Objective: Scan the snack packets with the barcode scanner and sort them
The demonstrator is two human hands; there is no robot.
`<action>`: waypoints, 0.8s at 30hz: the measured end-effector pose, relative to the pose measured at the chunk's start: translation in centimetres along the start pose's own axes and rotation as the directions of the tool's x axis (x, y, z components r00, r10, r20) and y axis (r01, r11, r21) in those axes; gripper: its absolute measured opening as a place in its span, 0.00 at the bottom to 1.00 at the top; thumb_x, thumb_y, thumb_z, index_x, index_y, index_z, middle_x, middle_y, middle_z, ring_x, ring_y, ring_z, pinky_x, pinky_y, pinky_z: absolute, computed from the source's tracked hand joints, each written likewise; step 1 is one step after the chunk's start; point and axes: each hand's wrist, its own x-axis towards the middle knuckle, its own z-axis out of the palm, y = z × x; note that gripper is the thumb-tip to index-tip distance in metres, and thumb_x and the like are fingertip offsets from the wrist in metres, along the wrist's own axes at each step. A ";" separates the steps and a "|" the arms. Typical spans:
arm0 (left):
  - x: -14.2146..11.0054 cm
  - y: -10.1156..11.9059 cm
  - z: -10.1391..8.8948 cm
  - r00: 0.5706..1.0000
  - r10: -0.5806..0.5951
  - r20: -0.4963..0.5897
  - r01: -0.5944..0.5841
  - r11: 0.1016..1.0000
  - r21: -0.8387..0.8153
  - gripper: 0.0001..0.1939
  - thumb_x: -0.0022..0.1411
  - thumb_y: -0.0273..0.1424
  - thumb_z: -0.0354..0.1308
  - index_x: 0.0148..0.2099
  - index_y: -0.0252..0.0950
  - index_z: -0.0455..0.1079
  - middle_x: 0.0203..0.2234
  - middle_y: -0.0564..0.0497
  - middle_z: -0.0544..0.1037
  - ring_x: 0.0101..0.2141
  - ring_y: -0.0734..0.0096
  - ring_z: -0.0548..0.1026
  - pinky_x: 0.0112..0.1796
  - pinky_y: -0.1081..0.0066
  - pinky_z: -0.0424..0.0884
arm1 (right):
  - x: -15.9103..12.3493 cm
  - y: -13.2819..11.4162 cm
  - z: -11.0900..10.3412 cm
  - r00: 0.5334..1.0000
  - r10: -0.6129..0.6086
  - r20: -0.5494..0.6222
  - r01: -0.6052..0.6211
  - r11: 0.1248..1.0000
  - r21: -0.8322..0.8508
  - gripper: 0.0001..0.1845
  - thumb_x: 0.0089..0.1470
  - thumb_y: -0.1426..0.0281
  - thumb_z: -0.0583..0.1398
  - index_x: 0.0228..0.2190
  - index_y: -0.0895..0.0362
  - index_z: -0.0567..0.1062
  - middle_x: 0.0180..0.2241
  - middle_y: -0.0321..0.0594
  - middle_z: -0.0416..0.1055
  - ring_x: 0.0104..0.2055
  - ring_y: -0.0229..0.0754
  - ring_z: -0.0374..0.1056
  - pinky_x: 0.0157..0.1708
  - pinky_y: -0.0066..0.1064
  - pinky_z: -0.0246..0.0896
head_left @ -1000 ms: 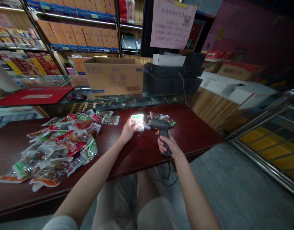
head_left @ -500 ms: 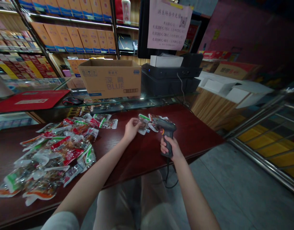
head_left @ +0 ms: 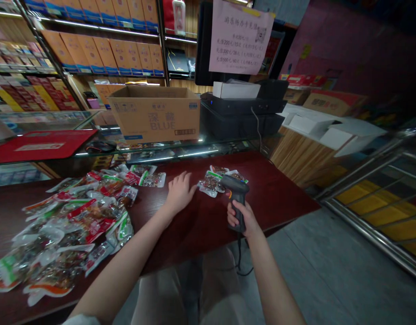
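Our left hand (head_left: 179, 195) spreads empty over the bench (head_left: 203, 225); our right hand (head_left: 243, 216) grips a scanner (head_left: 237, 186).
The packet pile (head_left: 87, 214) lies to the left, nearer our left hand.

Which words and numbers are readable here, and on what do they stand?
"游乐场办卡充值": pink paper sign
"充值200元/15次": same sign
"充值300元/28次": same sign
"充值500元/60次": same sign
"BLUE": cardboard box
Too small or blurred: everything else, including print on snack packets and red mat.
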 end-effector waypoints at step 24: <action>-4.8 -9.9 -5.4 0.862 -0.376 -0.340 0.011 0.684 -0.730 0.14 0.65 0.42 0.51 0.45 0.38 0.68 0.36 0.49 0.75 0.41 0.63 0.74 0.47 0.65 0.70 | -0.2 -0.5 1.6 0.993 0.045 0.113 -0.033 0.994 -0.103 0.20 0.49 0.64 0.65 0.42 0.54 0.66 0.18 0.24 0.61 0.11 0.28 0.50 0.13 0.22 0.50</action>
